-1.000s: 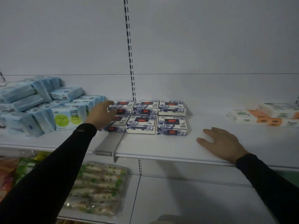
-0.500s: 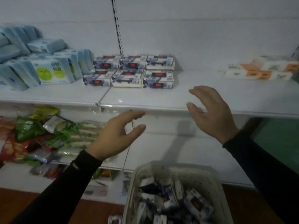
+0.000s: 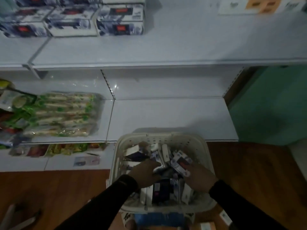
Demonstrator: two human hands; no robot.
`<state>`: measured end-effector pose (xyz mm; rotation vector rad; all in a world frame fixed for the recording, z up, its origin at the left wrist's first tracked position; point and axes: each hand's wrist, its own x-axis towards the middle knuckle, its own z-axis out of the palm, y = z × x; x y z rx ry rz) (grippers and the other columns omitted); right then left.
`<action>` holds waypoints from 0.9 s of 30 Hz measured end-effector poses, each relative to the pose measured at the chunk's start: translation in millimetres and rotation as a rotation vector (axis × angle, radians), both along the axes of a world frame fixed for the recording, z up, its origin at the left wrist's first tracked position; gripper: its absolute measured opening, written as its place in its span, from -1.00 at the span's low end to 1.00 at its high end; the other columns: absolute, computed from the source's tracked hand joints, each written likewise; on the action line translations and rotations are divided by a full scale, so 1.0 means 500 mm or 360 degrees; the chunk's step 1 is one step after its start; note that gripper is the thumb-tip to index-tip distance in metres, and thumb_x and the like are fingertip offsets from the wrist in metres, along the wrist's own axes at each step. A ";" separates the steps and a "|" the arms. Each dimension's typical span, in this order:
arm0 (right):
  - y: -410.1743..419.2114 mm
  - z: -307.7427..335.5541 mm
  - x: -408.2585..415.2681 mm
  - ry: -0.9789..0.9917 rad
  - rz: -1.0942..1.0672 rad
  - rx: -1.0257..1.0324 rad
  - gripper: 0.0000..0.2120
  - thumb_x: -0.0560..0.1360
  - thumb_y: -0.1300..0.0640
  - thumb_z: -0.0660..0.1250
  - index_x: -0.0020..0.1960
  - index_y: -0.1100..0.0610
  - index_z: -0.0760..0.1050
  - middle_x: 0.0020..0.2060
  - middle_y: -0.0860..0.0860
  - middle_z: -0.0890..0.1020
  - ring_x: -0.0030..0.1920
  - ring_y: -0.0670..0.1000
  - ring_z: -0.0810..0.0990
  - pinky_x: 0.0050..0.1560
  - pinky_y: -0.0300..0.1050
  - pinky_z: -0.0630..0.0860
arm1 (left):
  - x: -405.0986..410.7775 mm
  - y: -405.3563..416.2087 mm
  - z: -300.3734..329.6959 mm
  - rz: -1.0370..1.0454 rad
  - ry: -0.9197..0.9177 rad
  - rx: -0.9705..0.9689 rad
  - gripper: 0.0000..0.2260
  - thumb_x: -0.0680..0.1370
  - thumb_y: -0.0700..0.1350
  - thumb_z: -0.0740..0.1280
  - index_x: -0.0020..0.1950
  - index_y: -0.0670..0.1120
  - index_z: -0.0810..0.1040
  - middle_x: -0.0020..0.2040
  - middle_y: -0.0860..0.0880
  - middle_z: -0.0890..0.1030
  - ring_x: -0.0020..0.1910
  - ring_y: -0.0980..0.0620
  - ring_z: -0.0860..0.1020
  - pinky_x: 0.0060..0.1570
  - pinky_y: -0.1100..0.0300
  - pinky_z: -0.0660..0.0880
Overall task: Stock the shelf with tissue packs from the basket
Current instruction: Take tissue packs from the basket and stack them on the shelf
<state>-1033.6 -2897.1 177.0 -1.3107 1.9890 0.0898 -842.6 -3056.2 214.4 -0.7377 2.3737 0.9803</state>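
Loose tissue packs (image 3: 180, 161) lie jumbled in the off-white perforated basket (image 3: 159, 138) on the floor in front of the white shelf (image 3: 166, 52), where stocked packs (image 3: 119, 20) sit in rows at upper left. Both hands are down among them: the left hand (image 3: 145, 173) lies over packs, its fingers hidden. The right hand (image 3: 200, 177) touches a pack; whether either grips cannot be told.

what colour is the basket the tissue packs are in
Off-white or cream basket, with perforated walls; seen in the head view.
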 end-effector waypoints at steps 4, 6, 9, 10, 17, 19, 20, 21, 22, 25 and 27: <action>0.025 -0.024 0.006 -0.0007 0.0238 0.0417 -0.40 0.63 0.07 0.18 0.59 0.04 -0.01 0.48 0.15 0.29 0.40 0.17 0.35 0.36 0.04 0.36 | -0.031 0.056 -0.042 -0.0147 0.0036 0.0058 -0.59 0.61 0.03 0.24 0.45 0.01 0.35 0.26 -0.10 0.50 0.12 -0.10 0.51 0.05 0.10 0.47; 0.029 -0.051 0.003 0.0048 0.0307 0.0364 -0.41 0.63 0.16 0.20 0.58 0.04 0.05 0.44 0.16 0.32 0.36 0.18 0.38 0.35 0.06 0.37 | -0.041 0.078 -0.055 -0.0171 0.0043 0.0092 -0.57 0.62 -0.02 0.23 0.48 0.02 0.31 0.24 -0.12 0.51 0.05 -0.08 0.51 0.01 0.12 0.47; 0.024 -0.054 -0.005 -0.0016 0.0245 0.0259 -0.62 0.62 0.19 0.20 0.42 0.10 0.30 0.30 0.13 0.45 0.19 0.09 0.50 0.26 0.02 0.43 | -0.043 0.097 -0.068 -0.0090 -0.0024 0.0142 -0.58 0.62 -0.03 0.24 0.48 -0.04 0.33 0.38 -0.10 0.45 0.28 -0.09 0.45 0.22 0.11 0.40; 0.019 -0.046 -0.008 -0.0058 0.0220 0.0195 -0.72 0.61 0.18 0.21 0.32 0.10 0.36 0.15 0.09 0.51 0.01 -0.01 0.52 0.18 -0.01 0.46 | -0.044 0.099 -0.069 -0.0058 -0.0026 0.0167 -0.57 0.61 -0.02 0.25 0.48 -0.05 0.34 0.39 -0.09 0.44 0.31 -0.09 0.44 0.24 0.11 0.39; -0.050 0.069 -0.032 -0.0806 -0.0383 -0.0251 -0.91 0.56 -0.24 0.23 0.03 -0.28 0.43 -0.17 -0.13 0.49 -0.21 -0.13 0.49 -0.17 -0.23 0.41 | -0.052 0.065 -0.034 0.0476 0.0288 0.0523 -0.66 0.58 0.02 0.33 0.33 0.02 0.39 0.18 0.00 0.55 0.00 0.07 0.55 -0.04 0.21 0.50; -0.071 0.109 -0.036 -0.0833 -0.0537 -0.0341 -0.69 0.59 -0.17 0.21 0.30 -0.12 0.43 0.04 -0.14 0.52 -0.01 -0.19 0.53 -0.05 -0.33 0.44 | -0.054 0.036 -0.003 0.0680 0.0430 0.0639 -0.70 0.57 -0.01 0.34 0.27 0.00 0.40 0.09 -0.06 0.59 -0.02 0.00 0.61 -0.04 0.09 0.58; -0.081 0.124 -0.041 -0.0833 -0.0616 -0.0418 -0.66 0.60 -0.14 0.21 0.33 -0.07 0.43 0.12 -0.13 0.53 0.05 -0.21 0.53 -0.01 -0.36 0.44 | -0.053 0.020 0.020 0.0765 0.0518 0.0660 -0.72 0.57 -0.03 0.34 0.25 0.00 0.40 0.05 -0.09 0.61 -0.07 -0.02 0.62 -0.05 0.05 0.58; -0.090 0.138 -0.046 -0.0841 -0.0685 -0.0488 -0.68 0.60 -0.13 0.21 0.30 -0.06 0.45 0.17 -0.11 0.54 0.09 -0.20 0.53 0.02 -0.34 0.47 | -0.052 0.003 0.042 0.0852 0.0611 0.0674 -0.74 0.58 -0.04 0.33 0.23 0.00 0.38 -0.01 -0.11 0.62 -0.15 -0.03 0.62 -0.10 0.03 0.58; -0.098 0.155 -0.048 -0.0876 -0.0741 -0.0552 -0.69 0.59 -0.14 0.23 0.27 -0.06 0.47 0.19 -0.10 0.55 0.11 -0.17 0.55 0.07 -0.26 0.52 | -0.051 -0.012 0.071 0.0927 0.0708 0.0677 -0.76 0.59 -0.05 0.32 0.21 0.01 0.36 -0.08 -0.13 0.61 -0.25 -0.01 0.59 -0.19 0.04 0.56; -0.130 0.215 -0.049 -0.1013 -0.0861 -0.0726 -0.67 0.53 -0.16 0.32 0.23 -0.07 0.54 0.16 -0.12 0.61 0.15 -0.11 0.60 0.26 0.01 0.51 | -0.036 -0.056 0.167 0.0971 0.0916 0.0506 -0.79 0.62 -0.04 0.28 0.20 0.09 0.31 -0.21 -0.14 0.58 -0.40 0.08 0.49 -0.39 0.21 0.48; -0.161 0.273 -0.044 -0.1108 -0.0917 -0.0847 -0.74 0.54 -0.09 0.35 0.20 -0.06 0.57 0.14 -0.08 0.63 0.13 -0.08 0.62 0.25 0.03 0.52 | -0.018 -0.078 0.242 0.0841 0.1050 0.0519 -0.72 0.61 -0.03 0.29 0.28 0.17 0.33 -0.18 0.00 0.59 -0.32 0.12 0.53 -0.24 0.23 0.54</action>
